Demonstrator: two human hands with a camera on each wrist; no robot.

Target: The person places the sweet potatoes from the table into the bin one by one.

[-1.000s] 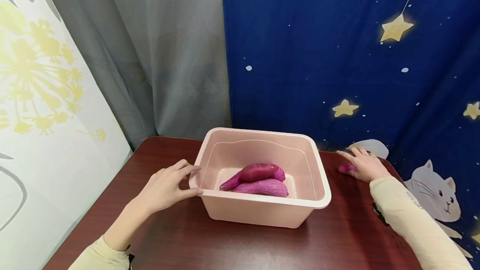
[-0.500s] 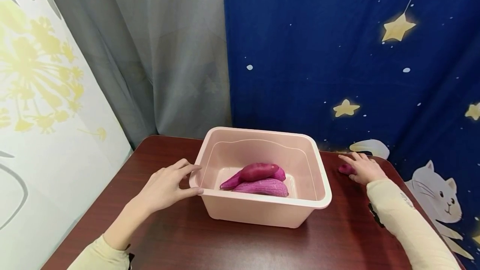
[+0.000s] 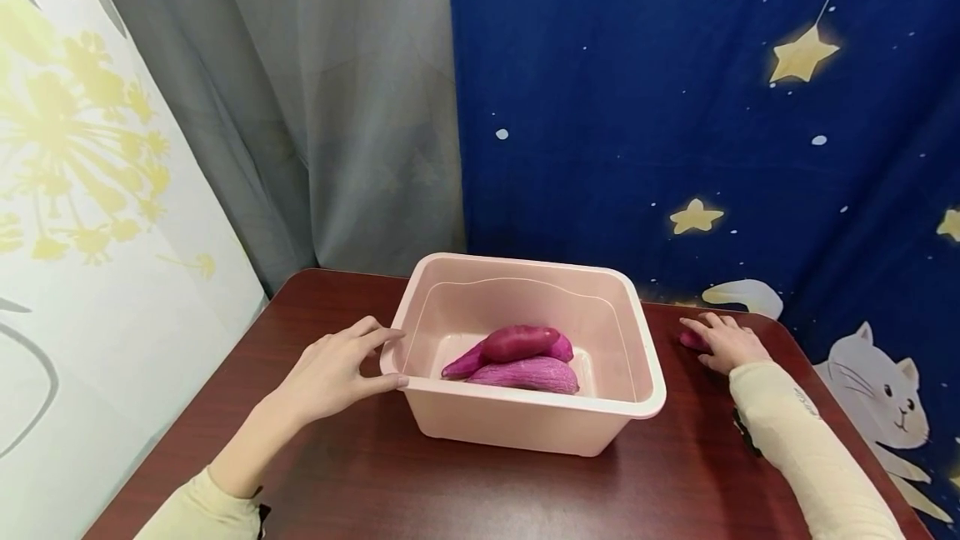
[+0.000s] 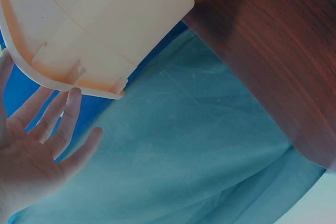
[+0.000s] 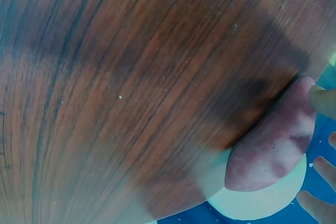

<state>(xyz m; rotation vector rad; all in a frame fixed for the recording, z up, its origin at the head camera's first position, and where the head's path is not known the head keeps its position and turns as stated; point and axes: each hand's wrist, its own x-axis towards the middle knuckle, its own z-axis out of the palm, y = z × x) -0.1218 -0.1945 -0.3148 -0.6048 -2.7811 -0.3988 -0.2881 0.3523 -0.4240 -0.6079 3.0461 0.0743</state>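
Observation:
A pink plastic basin [image 3: 536,423] stands mid-table, holding several purple sweet potatoes [image 3: 525,375] heaped together, a dark red one [image 3: 517,343] on top. My left hand [image 3: 330,373] rests at its near left corner, thumb at the front rim and index finger over the left rim. The left wrist view shows fairly straight fingers [image 4: 67,121] touching the rim from below. Far to the right, my right hand [image 3: 729,343] is over another sweet potato [image 5: 273,140] lying on the table; the thumb touches one end, while the other fingers are spread out beside it.
The dark red-brown wooden table [image 3: 480,490] ends just behind the basin and the right-hand sweet potato. Behind it hang a grey curtain [image 3: 375,107] and a blue star-patterned curtain [image 3: 600,107]. A white patterned panel [image 3: 97,315] stands at the left.
My right hand has shifted slightly, reaching further over the sweet potato at the right, which is more covered now. The left hand and basin have stayed in place.

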